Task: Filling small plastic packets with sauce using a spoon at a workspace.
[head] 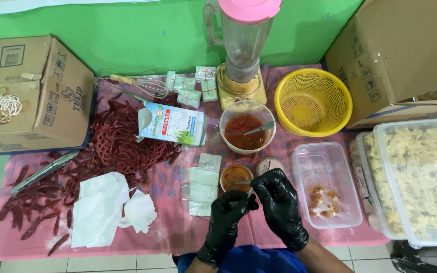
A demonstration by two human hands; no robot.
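Black-gloved left hand and right hand are pinching a small clear sachet beside the sauce cup; finished packets are sitting in the tub, empty sachets are waiting.
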